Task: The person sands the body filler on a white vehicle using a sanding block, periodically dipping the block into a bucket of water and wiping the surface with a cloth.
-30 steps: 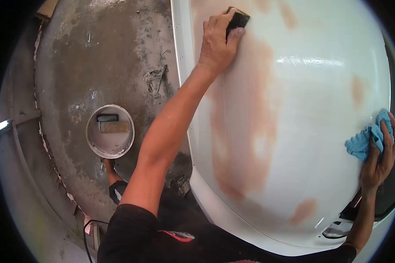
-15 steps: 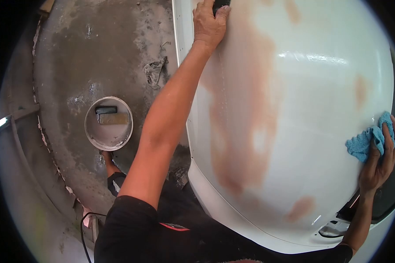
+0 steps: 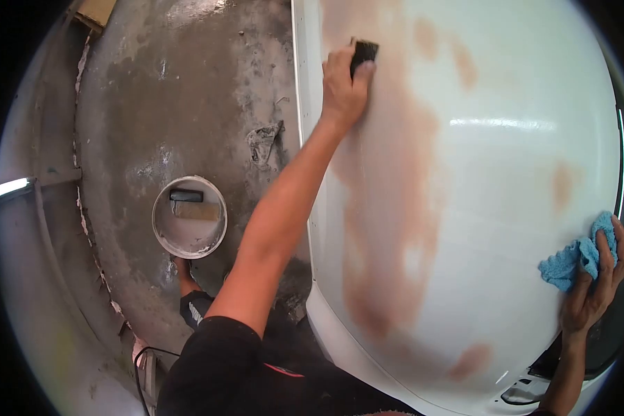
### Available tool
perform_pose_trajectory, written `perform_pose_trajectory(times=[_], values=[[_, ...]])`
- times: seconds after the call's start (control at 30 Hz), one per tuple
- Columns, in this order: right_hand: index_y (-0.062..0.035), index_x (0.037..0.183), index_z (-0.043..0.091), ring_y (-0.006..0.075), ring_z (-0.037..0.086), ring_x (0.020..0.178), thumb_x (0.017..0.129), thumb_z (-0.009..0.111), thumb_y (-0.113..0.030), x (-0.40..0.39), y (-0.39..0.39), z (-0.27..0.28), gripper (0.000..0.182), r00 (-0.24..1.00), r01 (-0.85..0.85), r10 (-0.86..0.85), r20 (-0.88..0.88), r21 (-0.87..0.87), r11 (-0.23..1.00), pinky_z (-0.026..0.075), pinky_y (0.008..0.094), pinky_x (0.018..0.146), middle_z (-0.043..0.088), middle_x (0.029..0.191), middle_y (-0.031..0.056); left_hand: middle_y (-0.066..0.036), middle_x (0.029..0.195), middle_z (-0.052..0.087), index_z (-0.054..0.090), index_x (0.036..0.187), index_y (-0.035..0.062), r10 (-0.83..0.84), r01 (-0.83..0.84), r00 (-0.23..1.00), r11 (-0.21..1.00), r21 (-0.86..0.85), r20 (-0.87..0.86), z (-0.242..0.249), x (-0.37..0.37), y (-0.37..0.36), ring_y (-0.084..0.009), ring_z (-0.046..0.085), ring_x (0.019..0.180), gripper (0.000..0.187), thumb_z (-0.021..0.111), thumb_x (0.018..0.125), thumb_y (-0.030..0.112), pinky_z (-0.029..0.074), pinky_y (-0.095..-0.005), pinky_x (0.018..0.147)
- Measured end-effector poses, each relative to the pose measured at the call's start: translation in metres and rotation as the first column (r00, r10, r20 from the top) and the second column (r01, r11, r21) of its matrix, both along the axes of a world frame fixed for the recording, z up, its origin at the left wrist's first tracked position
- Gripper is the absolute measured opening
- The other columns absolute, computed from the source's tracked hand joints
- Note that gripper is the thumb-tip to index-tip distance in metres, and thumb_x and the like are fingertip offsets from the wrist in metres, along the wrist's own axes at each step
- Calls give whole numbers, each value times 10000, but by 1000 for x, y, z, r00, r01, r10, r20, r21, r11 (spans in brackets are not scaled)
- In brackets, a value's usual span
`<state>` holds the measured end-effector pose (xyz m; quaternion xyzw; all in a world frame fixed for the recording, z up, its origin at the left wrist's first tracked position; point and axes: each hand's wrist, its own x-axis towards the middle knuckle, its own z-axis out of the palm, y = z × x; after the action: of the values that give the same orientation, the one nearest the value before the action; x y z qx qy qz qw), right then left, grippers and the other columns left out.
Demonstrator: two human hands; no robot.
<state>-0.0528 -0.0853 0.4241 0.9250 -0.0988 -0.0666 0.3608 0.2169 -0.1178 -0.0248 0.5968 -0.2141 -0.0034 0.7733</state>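
Note:
My left hand (image 3: 344,87) is closed around a small black sanding block (image 3: 365,55), pressed on a white car hood (image 3: 499,166) near its left edge. Reddish-brown patches (image 3: 388,173) streak the paint under and below the block. At the hood's right edge, my right hand (image 3: 593,291) rests with its fingers bent over a crumpled blue cloth (image 3: 565,267). The cloth lies bunched between those fingers and the paint.
A round bucket (image 3: 157,232) of cloudy water stands on the wet concrete floor (image 3: 194,111), with a black-and-tan block (image 3: 197,210) in it. A crumpled grey scrap (image 3: 262,144) lies near the hood. A dark cable (image 3: 140,378) runs at lower left.
The camera view has tilted, so the hood, bucket and both hands sit lower in the picture. More of the sanding block shows. Both hands keep their holds.

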Motion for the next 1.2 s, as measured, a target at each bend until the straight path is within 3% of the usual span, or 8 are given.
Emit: perform_pose_trajectory(times=[0.07,0.17,0.27,0.4,0.53,0.87,1.03,1.2], values=[[-73,1388,596,333,395,1442,1064,461,-170,1,0,2,364,1000,2,-2,-7,-13,1000,379,459,1160,425,1532,191,-222,1184,601,586,1262,7,-70,71,987,997,3,-145,8,-5,8,-420,527,1117,353,607,959,187,402,-493,963],[-57,1390,593,337,402,1437,1057,468,-140,2,-1,0,365,1000,-17,17,0,-12,1000,376,460,1161,432,1529,185,-215,1279,604,583,1282,46,12,-10,987,1000,-10,158,16,-136,80,-396,552,1208,366,629,925,115,412,-481,1051],[-40,1389,590,341,410,1432,1043,484,-105,6,4,-5,368,999,-15,15,30,16,1000,373,465,1162,434,1527,190,-278,1457,499,544,1378,42,-246,256,965,960,-113,94,18,-260,159,-454,484,1323,476,624,911,85,370,-523,1099],[-23,1394,581,336,433,1415,1057,491,-101,1,-3,-7,357,994,-16,-2,113,163,987,402,452,1144,450,1501,198,-207,1274,621,586,1282,40,-27,12,978,997,76,206,-37,-165,91,-393,566,1213,364,602,927,115,437,-475,1027],[-18,1385,589,321,452,1398,1060,501,-104,8,1,-6,348,998,-19,12,65,98,995,413,437,1133,457,1494,192,-200,1148,614,600,1210,18,-32,47,943,998,37,-332,-82,-45,14,-415,549,1054,348,636,940,235,429,-478,965],[13,1379,583,344,462,1389,1053,486,-69,1,0,-7,350,995,-32,17,98,158,987,415,449,1129,464,1494,207,-243,1360,583,544,1409,59,-90,89,995,996,6,44,-26,-227,130,-410,552,1235,509,653,917,131,395,-500,1083],[-7,1394,579,337,449,1402,1046,484,-54,0,-6,5,364,999,-34,34,-9,-20,999,424,455,1117,486,1488,205,-202,1105,599,596,1207,15,-12,55,916,994,95,-402,-98,-84,38,-406,547,1016,335,628,948,226,428,-477,940],[-24,1403,572,316,435,1416,1053,477,-57,3,-4,6,364,999,-43,43,-20,-5,999,425,451,1142,494,1478,190,-199,1278,597,588,1290,25,-207,234,944,969,77,-255,-36,-223,137,-383,564,1132,388,629,936,179,420,-461,1009]])
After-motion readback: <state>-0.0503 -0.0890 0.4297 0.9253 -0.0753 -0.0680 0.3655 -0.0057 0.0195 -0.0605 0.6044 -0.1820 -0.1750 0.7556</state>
